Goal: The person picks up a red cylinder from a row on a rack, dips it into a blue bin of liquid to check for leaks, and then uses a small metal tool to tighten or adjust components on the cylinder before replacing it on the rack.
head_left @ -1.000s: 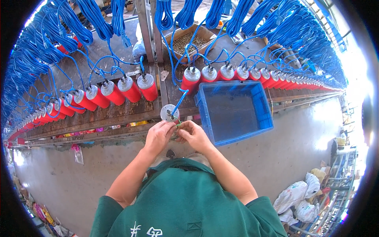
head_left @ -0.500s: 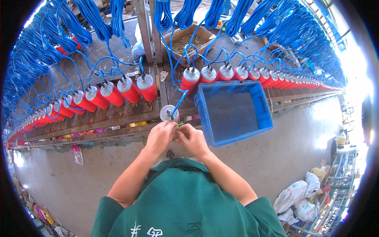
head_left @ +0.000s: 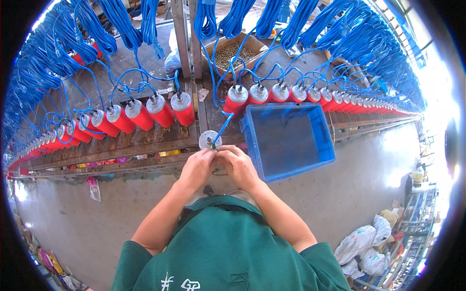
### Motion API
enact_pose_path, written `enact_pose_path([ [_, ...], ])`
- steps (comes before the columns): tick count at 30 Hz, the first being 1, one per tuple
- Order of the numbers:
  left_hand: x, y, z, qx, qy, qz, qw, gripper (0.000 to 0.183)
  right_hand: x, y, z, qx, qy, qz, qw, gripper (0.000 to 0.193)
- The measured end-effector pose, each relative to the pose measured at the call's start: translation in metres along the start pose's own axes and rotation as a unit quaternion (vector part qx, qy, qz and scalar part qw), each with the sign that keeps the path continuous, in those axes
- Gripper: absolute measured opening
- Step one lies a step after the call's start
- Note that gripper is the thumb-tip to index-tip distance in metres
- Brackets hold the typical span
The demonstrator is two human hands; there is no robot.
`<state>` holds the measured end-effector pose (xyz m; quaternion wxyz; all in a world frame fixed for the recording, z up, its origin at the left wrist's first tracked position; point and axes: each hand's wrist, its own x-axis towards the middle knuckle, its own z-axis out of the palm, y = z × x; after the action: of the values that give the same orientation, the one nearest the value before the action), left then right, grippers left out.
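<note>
A cylinder with a round grey metal top (head_left: 208, 139) stands upright just in front of me, at the bench's near edge. From its top a blue cable (head_left: 223, 127) loops back toward the bench. My left hand (head_left: 197, 169) and my right hand (head_left: 240, 169) meet at the near rim of this cylinder, fingers bent and pinched together. What sits between the fingertips is hidden by the hands. Behind, red cylinders (head_left: 183, 116) with similar grey tops and blue cables stand in a long row on either side.
A blue plastic crate (head_left: 297, 174) is right of my hands. Behind the row, a cardboard box (head_left: 259, 47) holds many small brass-coloured parts. Coiled blue cables (head_left: 238, 18) hang above the dark bench (head_left: 131, 72). A metal post (head_left: 183, 41) rises mid-bench. White sacks (head_left: 357, 242) lie at lower right.
My right hand has shifted slightly up and closer to my left hand. The small green piece that showed between the fingers is now out of sight.
</note>
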<state>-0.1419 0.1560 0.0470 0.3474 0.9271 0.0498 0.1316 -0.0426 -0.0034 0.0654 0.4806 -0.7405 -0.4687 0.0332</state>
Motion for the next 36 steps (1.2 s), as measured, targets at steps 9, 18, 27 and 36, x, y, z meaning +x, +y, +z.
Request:
enact_pose_path([
  [9,-0.005,0.0,0.002,-0.104,0.028,-0.045,0.993,0.023,-0.004,0.018,0.021,0.074,0.017,0.108,0.991,0.012],
  [18,-0.005,0.0,0.002,-0.128,0.046,-0.047,0.99,0.022,-0.004,0.017,0.015,0.011,0.011,0.039,0.999,0.012],
  [27,-0.011,0.005,0.007,-0.287,0.039,-0.176,0.941,0.024,0.001,0.013,0.004,-0.021,-0.041,0.027,0.999,0.02],
  [36,-0.013,0.006,0.01,-0.206,0.055,-0.137,0.967,0.023,0.002,0.022,0.001,-0.112,-0.082,-0.055,0.989,0.027],
])
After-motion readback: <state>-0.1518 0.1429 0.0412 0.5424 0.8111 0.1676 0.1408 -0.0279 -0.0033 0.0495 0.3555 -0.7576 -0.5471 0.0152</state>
